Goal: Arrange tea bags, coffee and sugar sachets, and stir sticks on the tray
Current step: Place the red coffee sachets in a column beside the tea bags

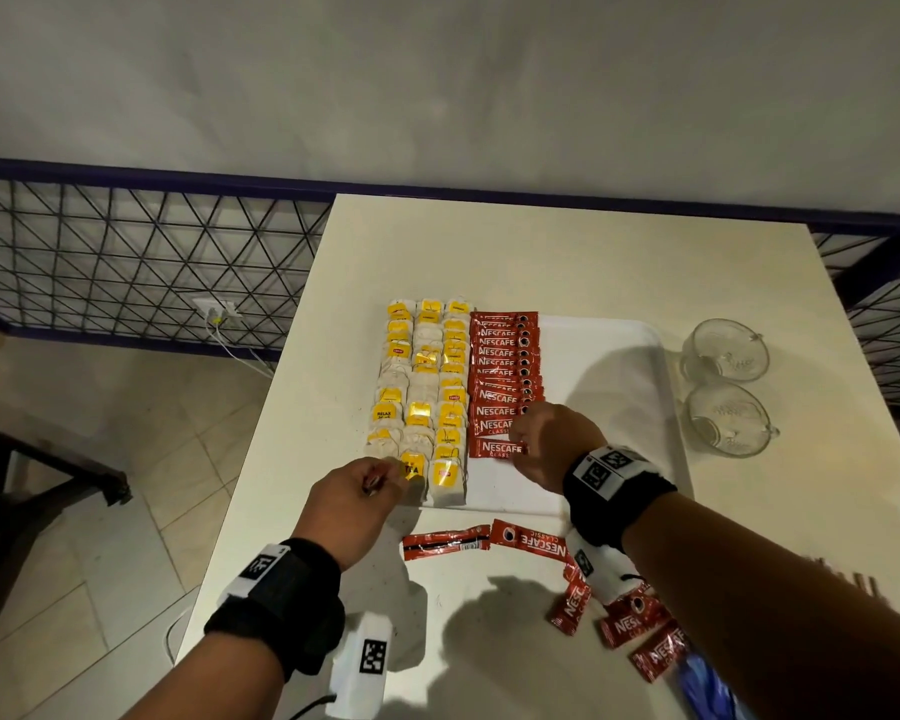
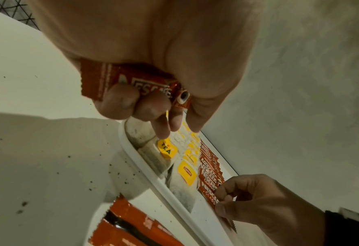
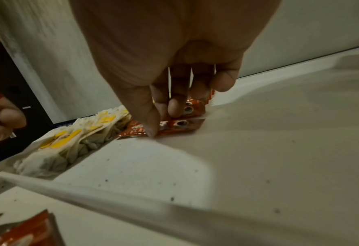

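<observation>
A white tray lies on the table. Three columns of yellow-tagged tea bags fill its left side, and a column of red coffee sachets runs beside them. My right hand pinches the nearest sachet of that column, which lies on the tray floor, thumb at its front edge. My left hand hovers over the tray's front left corner, fingers curled round another coffee sachet.
Loose coffee sachets lie on the table in front of the tray, with more under my right forearm. Two glass cups stand right of the tray. The table's left edge drops to the floor.
</observation>
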